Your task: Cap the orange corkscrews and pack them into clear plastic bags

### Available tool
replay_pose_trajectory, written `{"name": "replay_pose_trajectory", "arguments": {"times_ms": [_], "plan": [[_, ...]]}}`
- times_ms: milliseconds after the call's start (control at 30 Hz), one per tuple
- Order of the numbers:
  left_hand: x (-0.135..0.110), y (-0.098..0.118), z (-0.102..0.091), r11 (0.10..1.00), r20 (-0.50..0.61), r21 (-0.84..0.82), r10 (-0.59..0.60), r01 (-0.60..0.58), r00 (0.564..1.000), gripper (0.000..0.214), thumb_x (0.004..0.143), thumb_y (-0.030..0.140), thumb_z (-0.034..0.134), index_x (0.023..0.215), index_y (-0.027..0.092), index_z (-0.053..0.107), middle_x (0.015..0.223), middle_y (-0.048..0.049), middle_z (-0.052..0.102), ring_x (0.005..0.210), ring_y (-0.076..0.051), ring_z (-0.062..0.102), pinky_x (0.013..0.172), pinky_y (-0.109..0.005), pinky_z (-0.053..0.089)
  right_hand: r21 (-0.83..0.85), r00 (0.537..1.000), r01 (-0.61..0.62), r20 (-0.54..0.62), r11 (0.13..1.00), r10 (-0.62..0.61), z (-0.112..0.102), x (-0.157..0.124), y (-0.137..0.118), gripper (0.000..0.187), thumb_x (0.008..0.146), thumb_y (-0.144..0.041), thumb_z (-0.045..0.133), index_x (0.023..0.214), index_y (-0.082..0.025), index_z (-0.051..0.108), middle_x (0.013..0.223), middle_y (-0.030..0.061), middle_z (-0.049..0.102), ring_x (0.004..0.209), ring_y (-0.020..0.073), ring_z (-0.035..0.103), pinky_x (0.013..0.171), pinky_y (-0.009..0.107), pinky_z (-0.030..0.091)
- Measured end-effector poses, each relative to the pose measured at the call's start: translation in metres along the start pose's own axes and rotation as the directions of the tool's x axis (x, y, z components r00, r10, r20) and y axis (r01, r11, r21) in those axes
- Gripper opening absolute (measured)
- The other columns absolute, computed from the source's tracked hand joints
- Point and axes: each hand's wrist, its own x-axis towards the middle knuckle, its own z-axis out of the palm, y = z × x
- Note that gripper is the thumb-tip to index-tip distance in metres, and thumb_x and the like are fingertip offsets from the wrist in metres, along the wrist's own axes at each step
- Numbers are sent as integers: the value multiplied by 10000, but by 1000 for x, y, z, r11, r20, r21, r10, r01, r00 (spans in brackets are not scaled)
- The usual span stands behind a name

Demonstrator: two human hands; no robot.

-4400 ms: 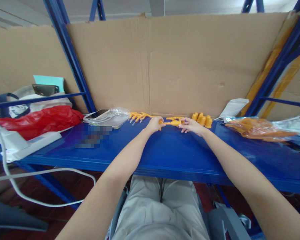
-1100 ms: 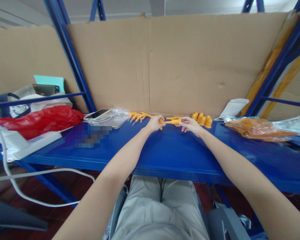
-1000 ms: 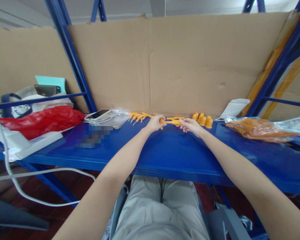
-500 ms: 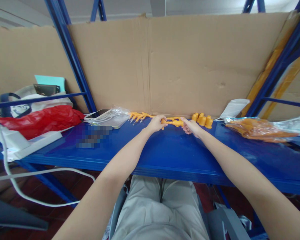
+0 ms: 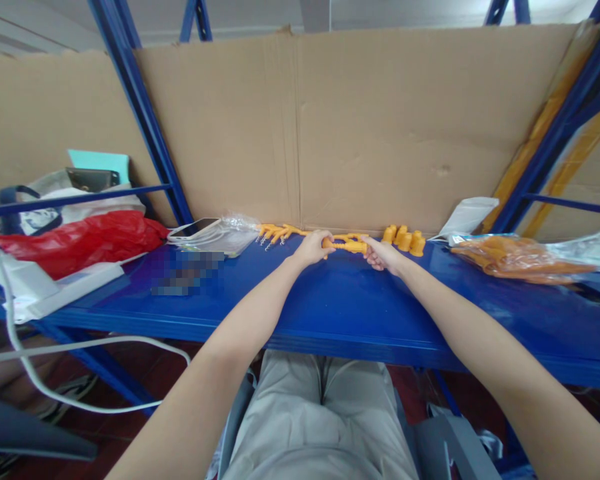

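Over the blue shelf (image 5: 350, 303), I see the left hand (image 5: 314, 247) and right hand (image 5: 384, 257) clamped on a ribbed yellow piece (image 5: 356, 247), apparently partly joined. Yellow corkscrews (image 5: 281, 232) and yellow cylinders (image 5: 403, 239) sit separate.

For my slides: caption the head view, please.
Left hand and right hand hold a yellow-orange piece at a blue table, before a cardboard panel.

The blue table (image 5: 365, 313) is backed by a tall cardboard panel (image 5: 405, 120). The panel is flanked by blue metal uprights (image 5: 143, 110), to which thin crossbars (image 5: 75, 200) are joined. Above, a pale ceiling (image 5: 260, 13) is lit brightest toward the right. Below, dark red floor tiles (image 5: 114, 428) are partly exposed.
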Motion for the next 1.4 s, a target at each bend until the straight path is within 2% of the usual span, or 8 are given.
{"name": "replay_pose_trajectory", "arguments": {"times_ms": [300,400,567,667,733,1000,1167,1400], "plan": [[-1,-1,1,1000,-29,-4,24,-24,999,181,698,72,740,811,163,631,869,-20,653,779,-143,604,773,-271,472,34,995,-40,98,999,37,-3,-3,-6,659,809,-810,356,688,-197,565,416,21,493,312,96,432,297,208,290],[-1,-4,2,1000,-46,8,17,-16,999,180,697,76,740,813,164,632,855,-21,653,798,-152,609,784,-271,472,48,991,-77,110,996,71,-4,-5,-10,668,828,-796,325,749,-190,594,479,58,570,342,106,479,307,206,313],[-1,-11,3,999,-51,37,11,-9,999,175,707,93,735,836,163,639,868,-25,661,819,-159,621,793,-279,486,87,992,-31,122,996,21,-5,-9,-10,444,881,-573,560,1069,-174,606,851,111,731,456,114,598,328,187,380],[0,-15,4,998,-57,53,23,-20,998,173,707,97,732,837,165,640,870,-24,665,822,-161,625,795,-283,492,83,988,39,143,996,-51,-4,-10,-6,376,878,-387,649,1190,-192,570,1076,115,718,536,97,643,361,159,415],[0,-17,5,997,-57,66,33,-29,998,174,706,97,732,835,167,640,864,-25,665,818,-162,625,796,-289,494,74,988,51,145,996,-61,-4,-10,-5,352,886,-328,646,1197,-181,572,1123,126,707,548,85,645,377,148,427],[1,-19,7,996,-47,79,45,-42,998,177,710,112,731,849,174,642,881,-26,671,844,-170,635,810,-299,505,80,988,39,147,996,-51,-4,-9,-4,265,910,-288,616,1140,-161,586,1071,129,723,549,87,644,381,143,429],[2,-19,8,997,-73,59,51,-47,996,172,731,81,704,862,167,633,906,-36,669,893,-177,625,837,-300,494,118,990,81,106,990,-93,-1,-13,-7,204,899,-241,630,1087,-171,595,1037,104,727,547,73,625,435,150,473],[2,-21,8,997,-104,51,69,-64,992,185,746,52,663,885,166,621,944,-49,661,937,-190,611,851,-318,493,135,991,114,54,984,-122,3,-13,-9,224,900,-225,625,1111,-180,566,1015,94,725,526,72,605,450,168,490]]}}
